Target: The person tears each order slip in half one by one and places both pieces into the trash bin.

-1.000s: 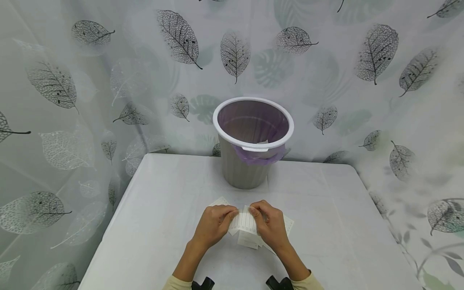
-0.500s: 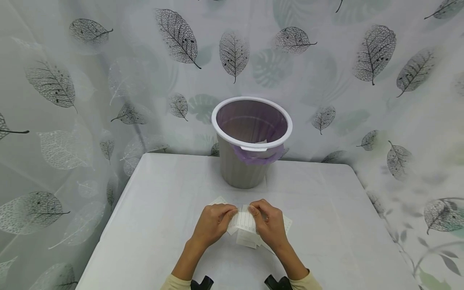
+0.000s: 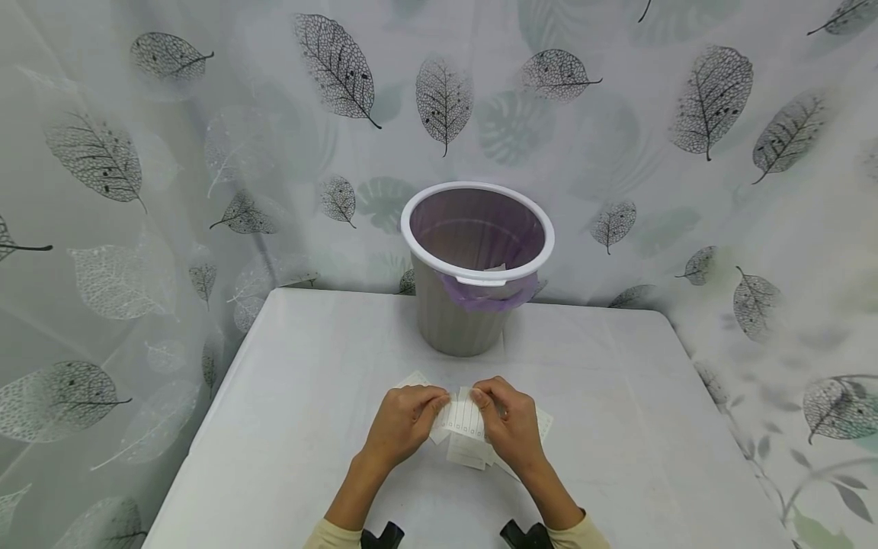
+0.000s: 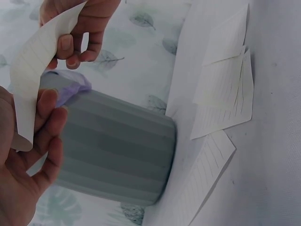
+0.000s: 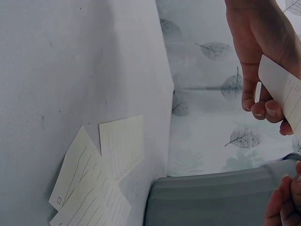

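Between my two hands hangs a small white paper slip (image 3: 463, 417), ruled with lines and little printed boxes. My left hand (image 3: 405, 428) pinches one end between thumb and fingers, and my right hand (image 3: 513, 427) pinches the other. From the left wrist, the held slip (image 4: 32, 66) shows as bent, with its lower end curling by the left fingers. Below the hands, several similar lined slips (image 4: 225, 84) lie overlapping on the table. The right wrist view shows the loose slips (image 5: 121, 147) fanned out, apart from the held one.
A grey waste bin (image 3: 458, 324) with a white rim stands behind the hands at the table's back edge. Its purple liner (image 3: 490, 300) folds over the front, and a scrap of paper shows inside. Leaf-patterned curtains (image 3: 511, 126) surround the white table (image 3: 309, 366).
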The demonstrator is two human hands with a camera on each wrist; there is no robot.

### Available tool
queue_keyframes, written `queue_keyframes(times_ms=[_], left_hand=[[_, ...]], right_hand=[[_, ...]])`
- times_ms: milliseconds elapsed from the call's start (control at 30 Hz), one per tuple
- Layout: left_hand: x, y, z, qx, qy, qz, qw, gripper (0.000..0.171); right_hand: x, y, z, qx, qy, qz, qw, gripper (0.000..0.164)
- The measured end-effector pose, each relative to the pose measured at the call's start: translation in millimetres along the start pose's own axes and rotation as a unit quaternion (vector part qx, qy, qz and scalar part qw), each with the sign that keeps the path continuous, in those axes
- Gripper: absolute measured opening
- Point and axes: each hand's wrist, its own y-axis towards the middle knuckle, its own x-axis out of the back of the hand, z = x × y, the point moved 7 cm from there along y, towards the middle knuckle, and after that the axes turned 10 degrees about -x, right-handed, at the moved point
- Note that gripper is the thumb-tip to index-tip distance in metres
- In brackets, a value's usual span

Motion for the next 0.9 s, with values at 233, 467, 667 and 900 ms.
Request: queue_keyframes(times_ms=[233,467,667,900], left_hand=[[0.1,-0.9,0.4,-0.003,0.006,-0.002,1.0,0.005],[0.3,-2.2,1.7,-0.006,0.009,-0.003,0.9999,0.005],[-0.1,-2.6,2.5,-0.005,0.008,-0.003,0.9999,0.006],[0.4,-2.2,1.7,-0.009,0.008,-0.007,0.9999,0.005]], right_hand=[[0.7,0.1,1.5,0.0,0.004,-0.002,1.0,0.014],[-3.8,-2.3,-20.9,0.0,0.006,-0.003,1.0,0.015],[-5.7,-3.9,-37.6,0.001,-0.005,-0.004,1.0,0.016],[-5.5,-3.1,-32.3,0.001,-0.003,-0.008,1.0,0.015]])
